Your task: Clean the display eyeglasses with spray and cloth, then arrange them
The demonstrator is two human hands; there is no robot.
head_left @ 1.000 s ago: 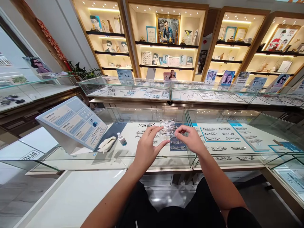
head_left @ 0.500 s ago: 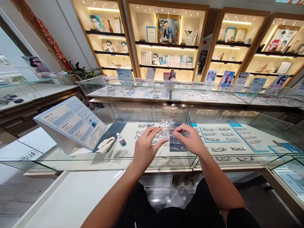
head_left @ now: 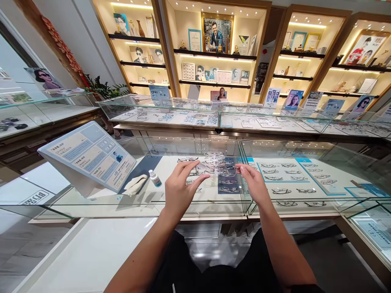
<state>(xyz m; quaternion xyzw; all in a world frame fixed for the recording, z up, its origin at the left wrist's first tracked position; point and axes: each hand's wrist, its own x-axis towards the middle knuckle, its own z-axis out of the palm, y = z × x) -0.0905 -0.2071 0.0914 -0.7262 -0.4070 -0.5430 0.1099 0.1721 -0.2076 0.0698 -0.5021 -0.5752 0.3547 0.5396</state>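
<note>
Above the glass counter, a pair of thin-rimmed eyeglasses is in the air, hard to pick out against the frames under the glass. My right hand pinches its right side between thumb and fingertips. At the left end of the eyeglasses is my left hand, thumb and fingers apart around that end; whether a fingertip touches it I cannot tell. On the counter, left of my left hand, stand a small white-capped bottle and a crumpled pale cloth.
A tented information board stands on the left of the glass display counter. Several spectacle frames lie inside under the glass. Behind is another glass case, with lit wall shelves beyond. A white surface lies at lower left.
My hands have moved apart, the left one leftward and the right one slightly right. The eyeglasses now show more plainly between them. The view has shifted slightly.
</note>
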